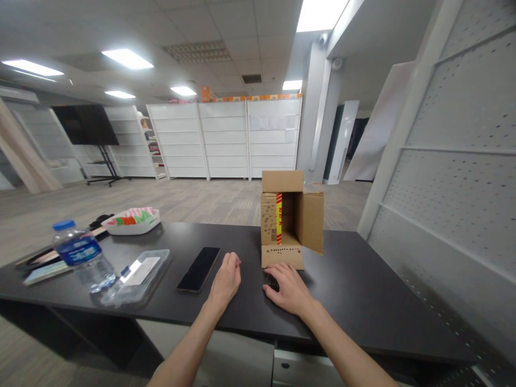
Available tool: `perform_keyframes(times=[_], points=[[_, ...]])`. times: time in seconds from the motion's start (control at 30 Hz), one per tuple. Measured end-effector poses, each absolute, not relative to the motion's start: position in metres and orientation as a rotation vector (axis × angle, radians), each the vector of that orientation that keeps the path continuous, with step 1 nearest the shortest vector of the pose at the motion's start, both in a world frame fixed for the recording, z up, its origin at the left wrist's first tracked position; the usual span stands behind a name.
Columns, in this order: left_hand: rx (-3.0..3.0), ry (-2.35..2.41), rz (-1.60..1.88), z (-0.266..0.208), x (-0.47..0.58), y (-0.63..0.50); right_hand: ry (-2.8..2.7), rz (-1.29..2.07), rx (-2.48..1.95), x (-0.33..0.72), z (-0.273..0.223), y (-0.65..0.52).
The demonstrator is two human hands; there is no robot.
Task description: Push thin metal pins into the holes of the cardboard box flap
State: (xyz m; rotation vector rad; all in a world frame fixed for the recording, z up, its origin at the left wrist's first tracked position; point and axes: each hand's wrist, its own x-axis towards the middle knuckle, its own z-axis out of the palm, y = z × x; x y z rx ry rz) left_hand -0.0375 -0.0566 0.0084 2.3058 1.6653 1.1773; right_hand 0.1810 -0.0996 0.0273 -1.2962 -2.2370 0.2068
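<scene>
My left hand rests on the dark table in a loose fist, right of a black phone. Whatever its curled fingers may hold is hidden. Just in front of the cardboard box, my right hand curves over a small black ridged object, thumb on the near side and fingers on the far side. Most of that object is covered by the hand, so its kind is unclear. The cardboard box lies with its opening toward me and its flaps spread; red and yellow tape runs along its left flap.
Left on the table are a clear plastic case, a water bottle with a blue cap, and a white basket holding colourful packaging. Books lie at the far left. A perforated white panel stands along the right side.
</scene>
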Motion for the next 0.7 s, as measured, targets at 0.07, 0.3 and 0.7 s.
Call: perform_keyframes(times=[0.07,0.3,0.7], points=[[2.288,1.647,1.180,0.009,-0.037,-0.057,-2.235,0.199,-1.305,0.180,0.027,-0.100],[2.255,1.626,1.187,0.012,-0.035,-0.063,-2.230,0.182,-1.301,0.180,0.023,-0.100],[2.361,1.731,0.971,0.028,-0.026,-0.052,-2.220,0.157,-1.326,0.180,0.022,-0.099]])
